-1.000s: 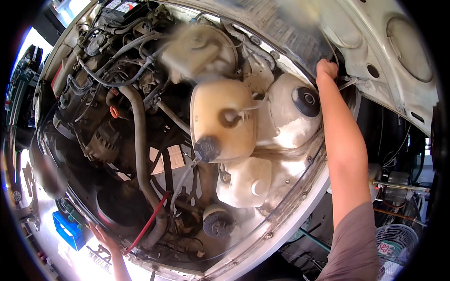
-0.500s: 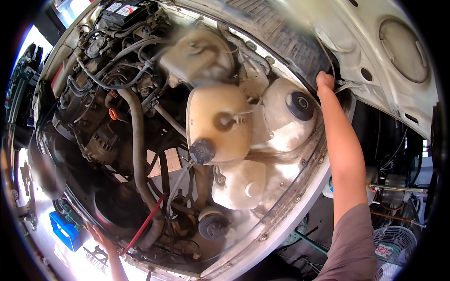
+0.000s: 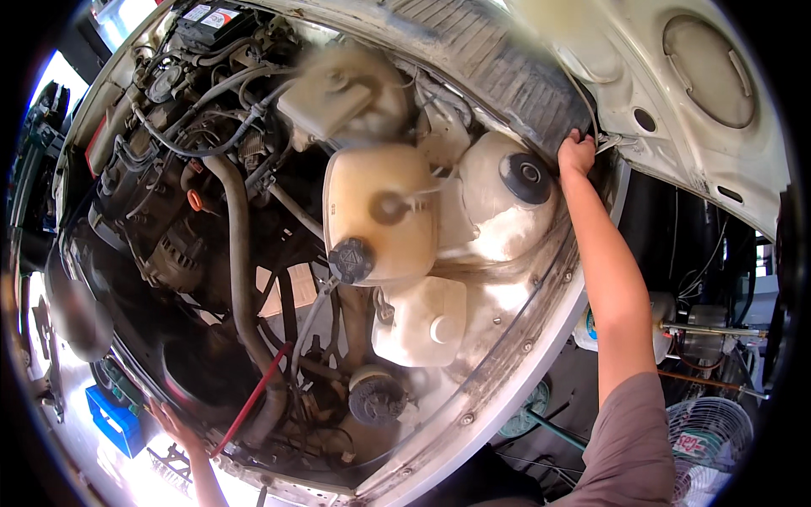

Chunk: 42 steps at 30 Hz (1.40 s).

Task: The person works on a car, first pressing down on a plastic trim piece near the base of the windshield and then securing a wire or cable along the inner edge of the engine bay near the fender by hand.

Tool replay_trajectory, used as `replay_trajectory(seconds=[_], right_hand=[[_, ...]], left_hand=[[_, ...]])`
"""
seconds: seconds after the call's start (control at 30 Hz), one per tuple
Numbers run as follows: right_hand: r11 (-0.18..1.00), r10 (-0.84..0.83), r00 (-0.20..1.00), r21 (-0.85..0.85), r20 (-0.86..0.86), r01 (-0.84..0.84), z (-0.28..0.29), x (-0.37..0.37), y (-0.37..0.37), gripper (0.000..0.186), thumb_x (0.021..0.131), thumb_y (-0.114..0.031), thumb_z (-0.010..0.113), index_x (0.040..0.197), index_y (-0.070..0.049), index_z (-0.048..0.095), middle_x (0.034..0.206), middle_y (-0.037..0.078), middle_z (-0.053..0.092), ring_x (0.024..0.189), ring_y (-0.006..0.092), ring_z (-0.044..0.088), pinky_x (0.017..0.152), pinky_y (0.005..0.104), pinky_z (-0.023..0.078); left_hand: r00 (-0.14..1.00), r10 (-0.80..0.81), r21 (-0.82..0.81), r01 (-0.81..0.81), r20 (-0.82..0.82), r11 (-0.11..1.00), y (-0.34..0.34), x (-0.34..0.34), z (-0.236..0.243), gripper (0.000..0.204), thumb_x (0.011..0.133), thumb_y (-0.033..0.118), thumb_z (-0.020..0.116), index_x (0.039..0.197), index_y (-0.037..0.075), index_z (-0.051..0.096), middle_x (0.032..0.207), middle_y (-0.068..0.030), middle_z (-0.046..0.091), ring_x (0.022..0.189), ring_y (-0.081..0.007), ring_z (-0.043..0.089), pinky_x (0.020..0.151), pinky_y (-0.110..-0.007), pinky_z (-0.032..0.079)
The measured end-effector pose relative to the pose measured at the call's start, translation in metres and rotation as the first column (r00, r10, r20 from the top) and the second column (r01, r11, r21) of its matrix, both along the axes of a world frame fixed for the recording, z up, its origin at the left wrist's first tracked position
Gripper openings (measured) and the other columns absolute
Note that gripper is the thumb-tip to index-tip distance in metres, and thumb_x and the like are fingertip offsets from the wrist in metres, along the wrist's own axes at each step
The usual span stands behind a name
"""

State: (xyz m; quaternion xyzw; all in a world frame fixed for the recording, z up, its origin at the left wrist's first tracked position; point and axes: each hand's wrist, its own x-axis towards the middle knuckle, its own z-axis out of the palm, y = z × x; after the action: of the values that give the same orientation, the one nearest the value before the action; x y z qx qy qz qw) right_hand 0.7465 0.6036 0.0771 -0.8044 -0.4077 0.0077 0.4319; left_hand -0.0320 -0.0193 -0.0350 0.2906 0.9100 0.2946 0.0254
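Observation:
My right hand [image 3: 577, 155] reaches to the far right corner of an open engine bay. Its fingers are curled in at the end of the dark ribbed cowl panel [image 3: 494, 63], close to the bonnet hinge [image 3: 615, 142]. What those fingers hold, if anything, is hidden. My left hand [image 3: 175, 429] lies at the car's front edge with its fingers stretched out and nothing in them. Beside it a red rod [image 3: 253, 401] slants up into the bay. Between my arms stand a yellowed coolant tank [image 3: 380, 198] with a black cap [image 3: 351, 260] and a whitish plastic reservoir [image 3: 420, 321].
The raised bonnet [image 3: 667, 51] leans over the far right. A domed strut tower [image 3: 503, 198] stands left of my right forearm. A battery [image 3: 215, 25] sits far left, and a thick hose [image 3: 241, 253] runs through the bay. A blue case [image 3: 117, 421] and a wire-guard fan [image 3: 708, 431] are outside the car.
The view has shifted slightly, so the engine bay sits a little further left and up. My right hand has moved a little nearer along the cowl panel's end. My left hand stays at the front edge.

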Motion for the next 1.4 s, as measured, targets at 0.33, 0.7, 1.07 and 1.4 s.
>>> replay_trajectory(seconds=[0.33,0.7,1.07,1.4], right_hand=[[0.998,-0.066,0.992,0.03,0.104,0.063,-0.003,0.013,0.002,0.044,0.087,-0.011,0.054,0.128,0.005,0.057,0.122,0.027,0.063,0.117,0.0396,0.06,0.101,0.0448,0.047],[0.996,-0.002,0.977,-0.09,0.213,0.021,0.007,-0.021,-0.02,0.046,0.08,-0.005,0.061,0.125,-0.012,0.058,0.118,0.022,0.066,0.111,0.0407,0.062,0.097,0.0459,0.048],[0.997,0.054,0.983,0.053,0.176,-0.064,0.004,-0.008,-0.014,0.031,0.075,0.002,0.058,0.105,-0.005,0.063,0.097,0.019,0.066,0.089,0.0351,0.066,0.084,0.0427,0.05],[0.95,0.28,0.959,0.157,-0.049,-0.27,0.002,0.011,-0.025,0.037,0.088,-0.008,0.062,0.123,0.001,0.059,0.13,0.024,0.055,0.124,0.0365,0.051,0.107,0.042,0.038]], left_hand=[[1.0,0.024,-0.008,-0.024,0.0,1.0,0.016,0.018,0.005,0.062,0.103,0.048,0.041,0.15,0.007,0.041,0.158,-0.0172,0.032,0.149,-0.0344,0.02,0.122,-0.047,0.011],[1.0,-0.018,0.052,0.018,-0.008,0.998,-0.006,-0.007,-0.004,0.06,0.104,0.047,0.041,0.15,0.009,0.042,0.159,-0.0162,0.032,0.15,-0.0332,0.021,0.122,-0.047,0.012],[0.986,0.065,0.106,-0.082,0.154,0.991,-0.001,0.006,-0.006,0.062,0.104,0.049,0.037,0.15,0.008,0.04,0.159,-0.0144,0.031,0.149,-0.0295,0.024,0.122,-0.044,0.014],[0.962,0.073,0.262,-0.143,0.262,0.954,-0.156,0.253,0.073,0.041,0.096,0.026,0.058,0.121,-0.007,0.061,0.12,-0.0189,0.066,0.114,-0.0275,0.062,0.097,-0.039,0.05]])
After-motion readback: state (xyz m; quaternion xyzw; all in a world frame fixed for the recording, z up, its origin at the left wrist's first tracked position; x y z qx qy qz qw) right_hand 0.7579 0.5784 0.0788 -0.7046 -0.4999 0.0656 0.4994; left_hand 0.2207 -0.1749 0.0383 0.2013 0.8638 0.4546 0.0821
